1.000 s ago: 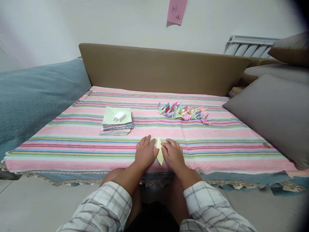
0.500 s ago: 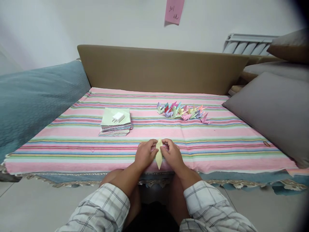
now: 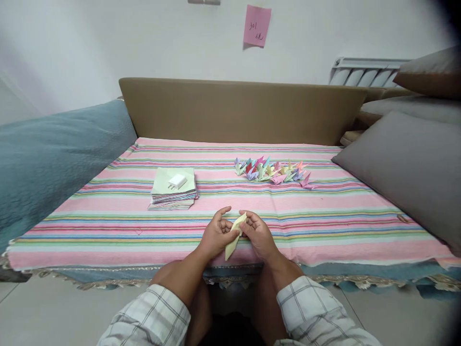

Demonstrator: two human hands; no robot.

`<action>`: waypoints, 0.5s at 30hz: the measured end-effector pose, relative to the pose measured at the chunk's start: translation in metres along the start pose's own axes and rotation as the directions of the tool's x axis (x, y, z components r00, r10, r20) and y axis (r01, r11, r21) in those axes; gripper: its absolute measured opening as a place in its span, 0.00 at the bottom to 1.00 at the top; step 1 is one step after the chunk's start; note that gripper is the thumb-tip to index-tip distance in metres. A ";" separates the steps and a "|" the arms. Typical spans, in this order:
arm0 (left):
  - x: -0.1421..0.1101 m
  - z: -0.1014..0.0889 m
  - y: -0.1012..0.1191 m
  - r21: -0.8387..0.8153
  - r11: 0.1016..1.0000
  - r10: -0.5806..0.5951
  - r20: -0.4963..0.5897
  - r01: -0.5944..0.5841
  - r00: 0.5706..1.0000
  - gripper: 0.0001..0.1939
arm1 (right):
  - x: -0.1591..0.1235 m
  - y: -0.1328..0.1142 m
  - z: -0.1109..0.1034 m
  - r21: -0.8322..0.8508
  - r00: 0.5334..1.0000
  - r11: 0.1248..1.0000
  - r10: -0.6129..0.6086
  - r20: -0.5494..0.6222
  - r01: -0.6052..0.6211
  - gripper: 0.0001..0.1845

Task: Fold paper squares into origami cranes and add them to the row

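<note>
A pale yellow piece of folded paper, long and pointed at its ends, is held tilted just above the near part of the striped cloth. My left hand grips its left side, thumb on the paper and index finger raised away from it. My right hand pinches the upper part between thumb and fingers. Farther back on the right lies a group of several folded paper cranes in many colours. To the left stands a stack of square paper sheets with a white charger plug on top.
The striped cloth covers the seat, with a brown backrest behind it. Grey cushions are piled at the right, and a blue-covered armrest bounds the left. A pink note hangs on the wall.
The folded paper has turned from upright to slanting, its lower tip now to the left. My left index finger has lifted off it. The camera view has tipped up slightly.
</note>
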State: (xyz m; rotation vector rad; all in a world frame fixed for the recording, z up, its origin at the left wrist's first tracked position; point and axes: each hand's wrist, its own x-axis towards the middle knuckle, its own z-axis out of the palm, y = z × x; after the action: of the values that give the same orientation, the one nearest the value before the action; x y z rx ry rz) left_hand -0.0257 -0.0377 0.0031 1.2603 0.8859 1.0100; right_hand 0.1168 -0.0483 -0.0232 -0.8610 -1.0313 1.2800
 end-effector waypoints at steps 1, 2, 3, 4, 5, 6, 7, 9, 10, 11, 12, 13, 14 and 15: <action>0.000 0.000 0.000 0.009 1.000 0.002 0.026 -0.002 1.000 0.43 | 0.001 0.001 -0.001 -0.003 1.000 1.000 0.016 -0.007 -0.016 0.15; -0.001 0.000 0.000 0.014 1.000 0.006 0.050 -0.006 0.999 0.43 | 0.001 0.002 -0.001 0.002 0.999 1.000 0.027 -0.019 -0.027 0.13; -0.001 0.000 -0.001 0.015 1.000 0.012 0.069 -0.013 0.998 0.43 | 0.002 0.003 -0.001 0.015 0.999 0.999 0.035 -0.035 -0.034 0.13; -0.001 0.000 -0.003 0.015 1.000 0.020 0.081 -0.022 0.996 0.42 | 0.002 0.004 0.000 0.035 0.998 0.999 0.039 -0.052 -0.037 0.14; 0.000 0.000 -0.004 0.021 0.999 0.026 0.092 -0.028 0.995 0.42 | 0.003 0.004 0.000 0.057 0.997 0.998 0.041 -0.071 -0.037 0.15; 0.000 0.000 -0.006 0.036 0.999 0.035 0.097 -0.038 0.995 0.41 | 0.003 0.003 0.001 0.074 0.995 0.997 0.043 -0.085 -0.037 0.16; 0.001 -0.001 -0.007 0.068 0.996 0.059 0.088 -0.065 0.994 0.40 | 0.004 0.003 0.002 0.085 0.994 0.996 0.044 -0.102 -0.035 0.16; 0.002 -0.003 -0.008 0.224 0.959 0.175 0.021 -0.175 0.984 0.35 | 0.006 0.002 0.003 0.087 0.984 0.996 0.026 -0.177 -0.011 0.16; 0.002 -0.004 -0.007 0.346 0.903 0.276 -0.018 -0.253 0.961 0.31 | 0.007 0.001 0.004 0.078 0.972 0.997 0.005 -0.234 0.013 0.16; 0.001 -0.004 -0.006 0.500 0.806 0.382 -0.032 -0.317 0.923 0.25 | 0.008 0.001 0.005 0.065 0.955 0.997 -0.022 -0.295 0.043 0.16; 0.000 -0.005 -0.004 0.633 0.682 0.469 0.005 -0.366 0.883 0.16 | 0.009 0.001 0.005 0.051 0.936 0.996 -0.050 -0.350 0.072 0.16; -0.001 -0.005 -0.003 0.729 0.552 0.526 0.072 -0.404 0.847 0.09 | 0.010 0.001 0.006 0.039 0.919 0.995 -0.070 -0.388 0.093 0.16; -0.002 -0.004 -0.001 0.783 0.441 0.557 0.144 -0.438 0.818 0.07 | 0.010 0.002 0.008 0.034 0.910 0.994 -0.080 -0.407 0.103 0.16; -0.003 -0.004 0.000 0.815 0.358 0.567 0.198 -0.456 0.800 0.08 | 0.010 0.002 0.009 0.040 0.908 0.994 -0.079 -0.411 0.105 0.16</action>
State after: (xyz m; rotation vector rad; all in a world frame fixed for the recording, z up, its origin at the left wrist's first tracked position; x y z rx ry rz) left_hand -0.0302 -0.0398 0.0027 2.4736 1.1588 1.1895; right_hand 0.1073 -0.0382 -0.0212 -0.9713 -0.6856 0.9889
